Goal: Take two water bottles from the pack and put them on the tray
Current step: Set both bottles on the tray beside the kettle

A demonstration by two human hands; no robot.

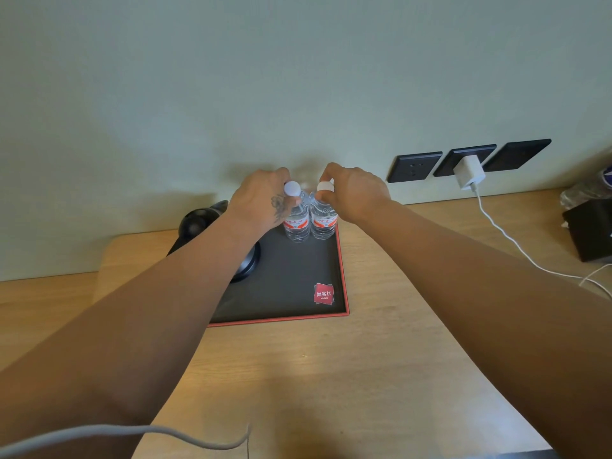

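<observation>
Two small clear water bottles with white caps and red-and-white labels stand upright, side by side, at the far right corner of a dark tray (291, 270) with a red rim. My left hand (261, 200) grips the neck of the left bottle (296, 223) just under its cap. My right hand (351, 192) pinches the cap of the right bottle (324, 223). Both bottles' bases rest on the tray floor. The pack is not clearly seen; crinkled clear plastic (583, 193) lies at the far right edge.
A black kettle (202, 220) sits on the tray's left part, mostly behind my left forearm. On the wall are dark sockets (414, 167) with a white charger (468, 172) and its cable trailing over the wooden desk. A black box (592, 230) stands at right.
</observation>
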